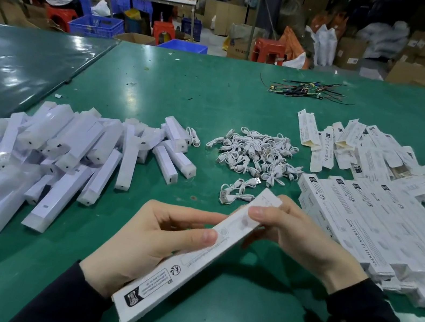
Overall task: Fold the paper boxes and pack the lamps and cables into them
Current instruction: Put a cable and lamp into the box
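— One paper box point(197, 257) is held above the green table point(139, 85), just in front of the body. Its long axis runs on a diagonal, from the near left corner up and away to the far right.

— By which hand is it carried?

— By both. The near half is cradled in the left hand point(152, 238), whose thumb is laid across the printed top face while the fingers are curled round the underside. The far end is pinched by the right hand point(300, 233), thumb on the upper face, fingers wrapped behind. So both sets of fingers are clamped on the box; neither is spread free.

— Is the far flap shut?

— That cannot be told; the end is partly hidden by the right fingers, and whether anything has been packed inside is not shown.

— What is the next move judged to turn on?

— On that far end, which points toward the cable pile point(255, 151) and lies nearest the right hand. The lamps point(65, 152) are heaped to the left, nearer the left hand, well apart from the box. Flat and folded boxes point(383, 216) are stacked to the right, close beside the right wrist.
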A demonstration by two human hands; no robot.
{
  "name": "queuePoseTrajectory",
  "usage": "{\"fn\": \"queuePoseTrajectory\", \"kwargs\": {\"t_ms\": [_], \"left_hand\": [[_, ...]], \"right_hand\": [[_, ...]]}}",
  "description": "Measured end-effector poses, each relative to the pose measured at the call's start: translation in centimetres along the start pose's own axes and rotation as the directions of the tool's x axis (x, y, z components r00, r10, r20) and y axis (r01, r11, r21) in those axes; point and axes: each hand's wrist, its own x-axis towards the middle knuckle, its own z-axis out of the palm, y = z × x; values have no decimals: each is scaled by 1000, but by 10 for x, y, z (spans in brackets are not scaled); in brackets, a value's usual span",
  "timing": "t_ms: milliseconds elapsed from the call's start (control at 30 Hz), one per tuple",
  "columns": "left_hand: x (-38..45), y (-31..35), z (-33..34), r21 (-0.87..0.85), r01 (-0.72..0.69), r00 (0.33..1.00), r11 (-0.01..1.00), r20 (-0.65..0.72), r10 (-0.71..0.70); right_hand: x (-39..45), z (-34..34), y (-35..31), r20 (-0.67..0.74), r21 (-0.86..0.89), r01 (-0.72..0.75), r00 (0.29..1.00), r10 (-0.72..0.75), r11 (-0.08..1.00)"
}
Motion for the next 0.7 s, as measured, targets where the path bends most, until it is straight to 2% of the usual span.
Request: {"fn": "queuePoseTrajectory", "kwargs": {"t_ms": [200, 300, 367, 433, 500, 533, 567, 600, 633, 667, 700], "left_hand": [[1, -1, -1, 9, 38, 998, 999, 52, -38], [2, -2, -2, 22, 36, 996, 999, 83, -37], [2, -3, 1, 50, 27, 991, 998, 129, -34], [3, -3, 1, 25, 51, 994, 998, 100, -53], [4, 0, -3, -47, 101, 995, 994, 9, -100], [4, 1, -5, -64, 110, 993, 992, -37, -113], [5, 2, -7, -68, 108, 990, 992, -83, -113], [5, 3, -9, -81, 101, 986, 992, -127, -110], [6, 2, -10, -110, 95, 980, 989, -166, -112], [7, 1, -10, -149, 93, 974, 984, -192, -121], [8, 1, -9, -190, 95, 970, 977, -202, -134]], "right_hand": [[-5, 4, -3, 142, -67, -76, 986, 84, 995], [-5, 5, -5, 172, -59, -40, 984, 50, 997], [-1, 8, -3, 77, -89, 10, 997, -3, 996], [6, 8, 1, -120, -92, 42, 991, -53, 995], [12, 5, 3, -360, 60, 88, 931, -60, 994], [14, 0, 6, -476, 99, 137, 876, -74, 986], [16, -4, 11, -574, 49, 174, 811, -115, 983], [18, -9, 15, -647, -97, 156, 741, -181, 983], [20, -12, 20, -663, -298, 72, 701, -261, 952], [21, -13, 26, -622, -505, -52, 714, -321, 862], [24, -13, 34, -550, -670, -173, 768, -327, 722]]}}
